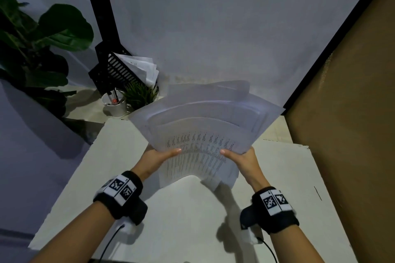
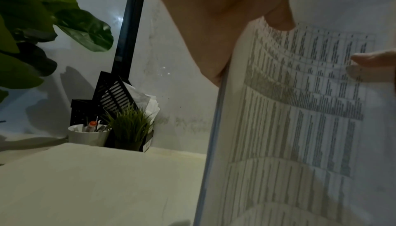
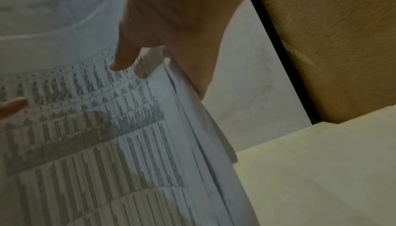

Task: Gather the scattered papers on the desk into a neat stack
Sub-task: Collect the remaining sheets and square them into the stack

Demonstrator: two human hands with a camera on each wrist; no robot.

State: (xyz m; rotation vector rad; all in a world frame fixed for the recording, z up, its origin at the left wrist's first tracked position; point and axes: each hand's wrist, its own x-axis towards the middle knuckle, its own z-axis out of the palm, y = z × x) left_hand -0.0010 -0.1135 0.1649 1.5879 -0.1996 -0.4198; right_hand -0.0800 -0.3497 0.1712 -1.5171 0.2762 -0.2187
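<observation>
A bundle of white papers [image 1: 203,126] with printed tables stands nearly upright over the white desk [image 1: 171,220], fanned unevenly at the top. My left hand [image 1: 158,157] grips its left edge, thumb on the printed front sheet. My right hand [image 1: 241,159] grips the right edge the same way. In the left wrist view the thumb [image 2: 278,18] presses on the printed papers [image 2: 300,111]. In the right wrist view the thumb [image 3: 126,55] lies on the papers [image 3: 96,128], whose sheet edges are offset. The fingers behind the bundle are hidden.
At the back left stand a black file rack [image 1: 115,68] holding more sheets, a white pen cup [image 1: 114,103] and a small grass plant [image 1: 140,94]. A large leafy plant [image 1: 32,34] fills the far left. A brown panel [image 1: 352,113] bounds the right side.
</observation>
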